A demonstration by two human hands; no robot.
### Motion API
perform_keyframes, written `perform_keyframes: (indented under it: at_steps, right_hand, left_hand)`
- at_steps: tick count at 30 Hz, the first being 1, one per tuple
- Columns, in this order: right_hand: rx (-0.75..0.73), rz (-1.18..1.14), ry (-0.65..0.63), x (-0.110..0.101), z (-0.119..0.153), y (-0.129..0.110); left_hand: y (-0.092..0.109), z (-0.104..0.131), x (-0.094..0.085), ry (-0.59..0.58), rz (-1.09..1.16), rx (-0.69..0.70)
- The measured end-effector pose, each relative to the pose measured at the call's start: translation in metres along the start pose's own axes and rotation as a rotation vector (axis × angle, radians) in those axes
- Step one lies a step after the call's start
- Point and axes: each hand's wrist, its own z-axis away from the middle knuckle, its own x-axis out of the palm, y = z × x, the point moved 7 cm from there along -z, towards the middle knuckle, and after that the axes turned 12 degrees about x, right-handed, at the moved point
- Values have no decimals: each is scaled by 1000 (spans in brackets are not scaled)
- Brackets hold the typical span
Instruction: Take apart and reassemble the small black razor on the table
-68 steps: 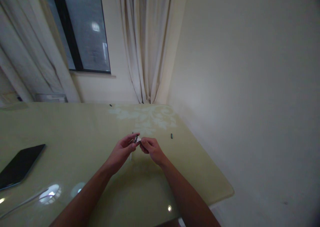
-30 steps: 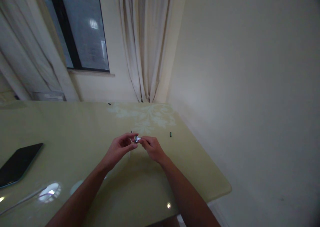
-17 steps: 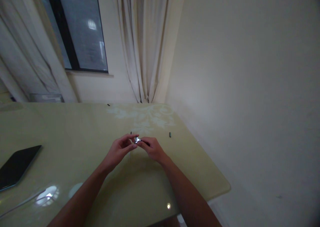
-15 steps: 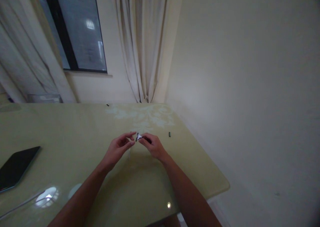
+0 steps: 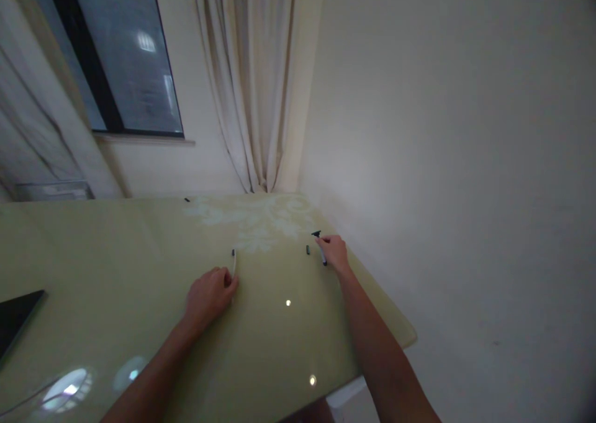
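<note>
In the head view the two hands are well apart above the worktop (image 5: 265, 348). The right hand (image 5: 334, 251) pinches a razor-shaped tool (image 5: 316, 233), its dark crosspiece poking out beyond the fingertips and its handle's end showing below them. The left hand (image 5: 210, 295) is curled at a slim white stick (image 5: 234, 263) with a dark tip pointing away; whether it grips or merely touches it, I cannot tell. A small dark piece (image 5: 308, 250) lies just left of the right hand; another (image 5: 187, 200) lies well beyond the left hand.
</note>
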Motion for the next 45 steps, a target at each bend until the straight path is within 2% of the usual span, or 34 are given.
perform_keyframes:
  at_steps: [3,6,15,20,22,26,28,30,32,34,37,41,43,45]
  right_hand:
    - [39,40,29,5,0,18]
    - [35,69,51,8,-1,21]
    - [5,174,77,8,1,18]
    - [-93,57,198,-1,14,0]
    - [-165,-115,105,9,26,-17]
    - [-358,-498,-385,49,64,-62]
    - [-360,-618,-492,58,73,-72]
    - [-275,-726,-433,54,66,-66]
    - [-156,-827,-290,42,51,-48]
    - [-45,-929,-182,32,37,-28]
    - [61,-1057,-149,28,25,-10]
    - [83,-1096,-186,35,21,-6]
    - [67,-1055,-193,38,21,-7]
    - [43,-967,-184,39,20,-7]
  left_hand:
    - [-4,1,-2,3,21,-9]
    - [-3,4,-2,7,56,4]
    - [19,8,6,-10,149,50]
    - [33,6,7,26,160,83]
    - [44,2,6,50,167,90]
    - [87,-15,5,87,147,195]
    - [111,-29,8,80,156,270]
    - [129,-48,15,59,208,321]
    - [139,-71,27,17,276,330]
    - [143,-93,41,-13,296,306]
    - [145,-119,66,-36,276,252]
    - [149,-133,91,-43,269,188]
    - [149,-132,94,-29,285,197]
    - [144,-126,90,-17,319,234]
